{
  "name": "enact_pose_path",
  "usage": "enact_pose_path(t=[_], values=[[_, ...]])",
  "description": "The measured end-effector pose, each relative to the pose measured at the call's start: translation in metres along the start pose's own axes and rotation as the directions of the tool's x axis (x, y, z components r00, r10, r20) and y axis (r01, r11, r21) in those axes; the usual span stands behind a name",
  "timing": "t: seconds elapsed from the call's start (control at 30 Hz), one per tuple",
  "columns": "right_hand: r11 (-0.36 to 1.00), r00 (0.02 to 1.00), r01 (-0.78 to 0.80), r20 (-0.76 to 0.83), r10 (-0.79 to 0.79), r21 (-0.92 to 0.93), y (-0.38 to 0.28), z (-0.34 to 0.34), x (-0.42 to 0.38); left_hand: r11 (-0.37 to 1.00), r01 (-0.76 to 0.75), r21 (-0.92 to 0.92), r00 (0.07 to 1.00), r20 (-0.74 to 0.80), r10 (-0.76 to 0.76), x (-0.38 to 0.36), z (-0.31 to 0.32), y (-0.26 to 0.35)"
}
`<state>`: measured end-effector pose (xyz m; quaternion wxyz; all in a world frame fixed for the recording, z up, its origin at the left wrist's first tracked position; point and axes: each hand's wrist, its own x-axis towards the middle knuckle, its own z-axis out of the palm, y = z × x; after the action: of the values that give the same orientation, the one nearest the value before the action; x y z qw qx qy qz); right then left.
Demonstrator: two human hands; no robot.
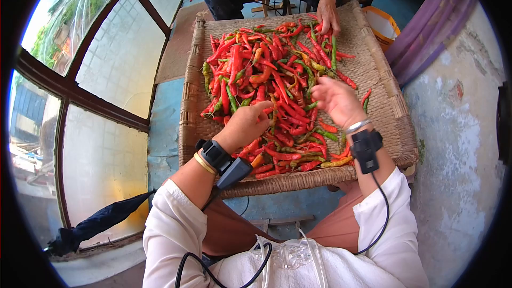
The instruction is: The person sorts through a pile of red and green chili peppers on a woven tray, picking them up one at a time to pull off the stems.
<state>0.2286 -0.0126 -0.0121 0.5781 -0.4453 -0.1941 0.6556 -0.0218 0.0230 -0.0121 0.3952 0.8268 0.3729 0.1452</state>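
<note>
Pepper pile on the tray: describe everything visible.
The pepper pile is a loose heap of slender, pointed peppers, mostly glossy red, with green, orange and yellowish ones mixed in; some stems show green. They overlap at all angles on a woven tray, stretching from its far part to its near rim, with a few strays at the right. The left hand and right hand are over it; contact is unclear. A co-worker's hand is at its far right.

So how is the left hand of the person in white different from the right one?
The left hand reaches less far across the pepper pile than the right hand. The left hand has a yellowish bracelet behind it, the right hand a silver-coloured bracelet. Both have a black device at the wrist.
</note>
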Motion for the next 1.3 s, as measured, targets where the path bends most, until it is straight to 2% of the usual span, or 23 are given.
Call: enact_pose_path(t=[0.03, 0.1, 0.13, 0.17, 0.23, 0.27, 0.33, 0.43, 0.5, 0.53, 0.6, 0.67, 0.7, 0.77, 0.8, 0.9, 0.93, 1.0, 1.07, 1.1, 1.17, 1.2, 1.3], values=[[0.988, 0.990, -0.060, 0.118, 0.077, -0.139, 0.003, 0.012, -0.005, 1.000, 0.010, -0.022, 0.998, 0.068, -0.008, 0.001, 0.002, 0.002], [0.915, 0.969, -0.055, 0.201, 0.146, -0.400, 0.021, 0.031, -0.010, 0.998, -0.019, -0.054, 0.996, 0.091, 0.024, 0.002, 0.008, -0.001], [0.814, 0.967, -0.019, 0.196, 0.163, -0.580, 0.026, 0.042, -0.013, 0.995, -0.049, -0.087, 0.992, 0.114, 0.059, 0.002, 0.011, -0.003], [0.712, 0.954, 0.054, 0.246, 0.170, -0.700, 0.037, 0.040, -0.009, 0.995, -0.047, -0.086, 0.992, 0.116, 0.056, 0.003, 0.013, -0.003], [0.435, 0.870, 0.436, 0.492, 0.018, -0.788, 0.047, 0.040, -0.009, 0.983, -0.090, -0.162, 0.983, 0.142, 0.113, 0.004, 0.017, -0.003], [0.515, 0.888, 0.399, 0.460, -0.009, -0.759, 0.051, 0.041, -0.013, 0.983, -0.090, -0.163, 0.983, 0.144, 0.114, 0.004, 0.018, -0.002], [0.482, 0.896, 0.411, 0.441, -0.057, -0.774, 0.052, 0.041, -0.012, 0.942, 0.007, -0.334, 0.992, 0.123, 0.036, 0.003, 0.021, 0.003], [0.471, 0.920, 0.387, 0.369, -0.134, -0.793, 0.045, 0.044, -0.012, 0.906, 0.020, -0.422, 0.995, 0.101, 0.026, 0.004, 0.020, 0.003], [0.608, 0.967, 0.232, 0.247, -0.060, -0.759, 0.035, 0.048, -0.015, 0.889, -0.027, -0.458, 0.998, 0.044, 0.053, 0.004, 0.018, 0.006], [0.739, 0.968, 0.213, 0.243, -0.068, -0.639, 0.032, 0.051, -0.021, 0.926, -0.072, -0.370, 0.997, -0.016, 0.071, 0.003, 0.014, 0.012], [0.808, 0.959, 0.226, 0.271, -0.085, -0.544, 0.034, 0.052, -0.021, 0.955, -0.112, -0.277, 0.993, -0.077, 0.094, 0.002, 0.012, 0.014], [0.866, 0.949, 0.233, 0.297, -0.103, -0.444, 0.033, 0.052, -0.022, 0.774, 0.096, -0.626, 0.995, 0.088, -0.053, 0.001, 0.015, 0.014], [0.842, 0.954, 0.216, 0.291, -0.073, -0.494, 0.031, 0.052, -0.024, 0.773, 0.096, -0.627, 0.995, 0.086, -0.054, 0.000, 0.015, 0.012], [0.816, 0.958, 0.198, 0.283, -0.045, -0.543, 0.026, 0.051, -0.025, 0.893, 0.100, -0.439, 0.982, 0.185, -0.019, 0.000, 0.014, 0.011], [0.821, 0.963, 0.195, 0.265, -0.056, -0.537, 0.022, 0.049, -0.024, 0.918, 0.047, -0.393, 0.989, 0.150, 0.013, 0.000, 0.013, 0.013], [0.885, 0.976, 0.184, 0.187, -0.112, -0.429, 0.007, 0.043, -0.023, 0.926, 0.090, -0.367, 0.992, 0.119, -0.049, 0.000, 0.009, 0.016], [0.911, 0.979, 0.190, 0.141, -0.148, -0.365, 0.002, 0.036, -0.019, 0.925, 0.089, -0.369, 0.992, 0.116, -0.050, 0.000, 0.008, 0.014], [0.951, 0.968, 0.250, 0.043, -0.246, -0.183, -0.009, 0.021, -0.012, 0.997, 0.025, -0.077, 0.999, -0.029, -0.027, -0.001, 0.005, 0.006], [0.927, 0.925, 0.363, -0.152, -0.347, 0.094, -0.018, 0.014, -0.007, 1.000, 0.017, -0.023, 0.999, -0.033, -0.018, 0.000, 0.005, -0.002], [0.927, 0.925, 0.364, -0.153, -0.348, 0.094, -0.017, 0.009, -0.004, 0.999, 0.010, 0.031, 0.999, -0.036, -0.009, 0.001, 0.006, -0.005], [0.956, 0.947, 0.212, -0.283, -0.149, 0.205, -0.010, -0.011, 0.005, 0.999, -0.017, 0.049, 1.000, -0.010, 0.018, 0.001, 0.009, -0.007], [0.970, 0.971, 0.128, -0.224, -0.080, 0.208, -0.001, -0.012, 0.007, 0.997, -0.045, 0.067, 0.999, 0.017, 0.044, 0.001, 0.011, -0.008], [0.990, 0.987, -0.090, 0.124, 0.103, -0.106, 0.011, 0.018, -0.007, 0.998, 0.036, -0.055, 0.995, 0.099, -0.031, -0.001, 0.017, -0.008]])
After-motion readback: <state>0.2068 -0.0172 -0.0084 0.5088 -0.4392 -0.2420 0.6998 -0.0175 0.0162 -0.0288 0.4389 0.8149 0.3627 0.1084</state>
